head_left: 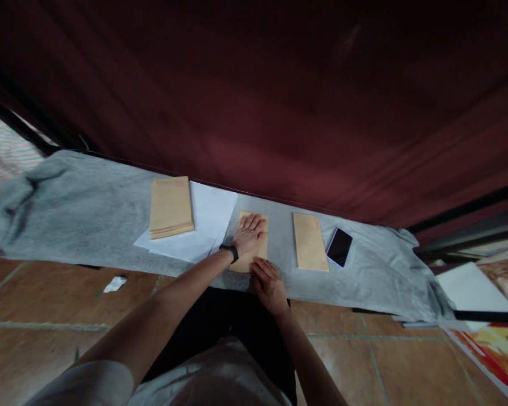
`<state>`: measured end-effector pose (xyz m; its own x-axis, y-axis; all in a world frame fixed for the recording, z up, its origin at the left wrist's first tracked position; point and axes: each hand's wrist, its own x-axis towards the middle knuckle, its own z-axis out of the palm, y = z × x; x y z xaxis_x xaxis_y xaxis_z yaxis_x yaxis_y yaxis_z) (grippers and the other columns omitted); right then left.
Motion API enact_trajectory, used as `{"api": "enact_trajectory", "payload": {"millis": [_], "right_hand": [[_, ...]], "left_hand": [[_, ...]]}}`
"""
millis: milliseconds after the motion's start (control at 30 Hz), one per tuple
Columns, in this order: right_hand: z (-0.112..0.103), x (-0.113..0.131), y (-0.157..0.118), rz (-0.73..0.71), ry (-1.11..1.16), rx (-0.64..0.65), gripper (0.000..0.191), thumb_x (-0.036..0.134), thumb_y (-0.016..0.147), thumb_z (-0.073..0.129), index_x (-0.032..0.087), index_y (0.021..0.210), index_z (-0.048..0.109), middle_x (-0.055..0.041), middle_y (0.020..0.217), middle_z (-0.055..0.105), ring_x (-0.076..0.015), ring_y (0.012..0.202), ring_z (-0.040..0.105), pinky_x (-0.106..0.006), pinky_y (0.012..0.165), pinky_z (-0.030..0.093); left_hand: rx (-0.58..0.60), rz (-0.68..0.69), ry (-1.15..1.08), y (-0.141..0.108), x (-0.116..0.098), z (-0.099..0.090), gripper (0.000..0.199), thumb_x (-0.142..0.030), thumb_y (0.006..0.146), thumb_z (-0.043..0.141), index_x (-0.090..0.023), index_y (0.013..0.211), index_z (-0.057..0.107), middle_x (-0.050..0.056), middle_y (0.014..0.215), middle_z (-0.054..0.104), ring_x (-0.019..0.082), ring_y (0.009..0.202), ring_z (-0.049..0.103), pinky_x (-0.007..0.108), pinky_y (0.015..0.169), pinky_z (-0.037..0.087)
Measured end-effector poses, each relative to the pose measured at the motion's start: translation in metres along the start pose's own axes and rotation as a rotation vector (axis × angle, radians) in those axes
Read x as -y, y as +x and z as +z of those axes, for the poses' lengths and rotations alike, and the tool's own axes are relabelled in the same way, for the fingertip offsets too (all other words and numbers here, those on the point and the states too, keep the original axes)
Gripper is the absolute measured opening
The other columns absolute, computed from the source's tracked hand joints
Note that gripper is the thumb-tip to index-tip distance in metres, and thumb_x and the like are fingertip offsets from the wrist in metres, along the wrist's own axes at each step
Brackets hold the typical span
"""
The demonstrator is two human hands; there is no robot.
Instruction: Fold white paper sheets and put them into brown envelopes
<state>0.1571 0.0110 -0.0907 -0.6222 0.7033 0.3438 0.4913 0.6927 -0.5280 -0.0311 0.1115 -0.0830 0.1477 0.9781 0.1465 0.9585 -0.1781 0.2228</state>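
A tan paper envelope [260,248] lies on the grey cloth in front of me. My left hand [249,232], with a black band on the wrist, rests flat on its upper part, fingers stretched out. At the envelope's lower right edge is my right hand [271,282], its fingers extended and touching the paper; nothing shows in its grasp. Left of them, a stack of tan envelopes [171,206] sits on white paper sheets [209,211]. Another tan envelope or small pile [310,242] lies to the right.
A smartphone [339,247] lies beside the right-hand envelope. Grey cloth [97,208] covers the long narrow surface, and a dark red panel [254,124] rises behind it. A crumpled white scrap [115,283] is on the tiled floor [46,299]. A white box-like object [474,287] stands at far right.
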Motion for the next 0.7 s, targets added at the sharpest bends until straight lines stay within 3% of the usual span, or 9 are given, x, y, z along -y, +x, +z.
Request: {"api": "enact_trajectory", "payload": {"millis": [267,567,700], "right_hand": [[0.003,0.001,0.001,0.027,-0.072,0.000,0.046,0.016,0.093,0.050,0.021,0.139,0.057,-0.0094,0.148,0.055,-0.0241,0.140,0.047,-0.049,0.120,0.037],[0.004,-0.001,0.000,0.006,-0.085,-0.029,0.043,0.016,0.094,0.051,0.021,0.136,0.060,-0.0093,0.143,0.059,-0.0225,0.136,0.052,-0.046,0.118,0.039],[0.005,-0.001,0.000,0.010,-0.076,-0.036,0.043,0.015,0.094,0.051,0.020,0.135,0.061,-0.0089,0.137,0.064,-0.0221,0.133,0.054,-0.046,0.119,0.039]], "left_hand": [[0.012,0.005,0.004,0.009,0.003,0.005,0.055,-0.042,0.102,0.032,-0.023,0.153,0.039,0.007,0.163,0.034,0.031,0.152,0.021,0.059,0.123,0.010],[0.066,0.222,0.014,-0.028,-0.001,0.002,0.052,-0.037,0.104,0.032,-0.025,0.153,0.038,0.003,0.164,0.031,0.026,0.153,0.020,0.052,0.124,0.009],[0.063,0.251,0.009,-0.044,-0.004,-0.001,0.050,-0.035,0.104,0.031,-0.026,0.152,0.040,0.003,0.164,0.032,0.024,0.153,0.021,0.051,0.124,0.010]]}}
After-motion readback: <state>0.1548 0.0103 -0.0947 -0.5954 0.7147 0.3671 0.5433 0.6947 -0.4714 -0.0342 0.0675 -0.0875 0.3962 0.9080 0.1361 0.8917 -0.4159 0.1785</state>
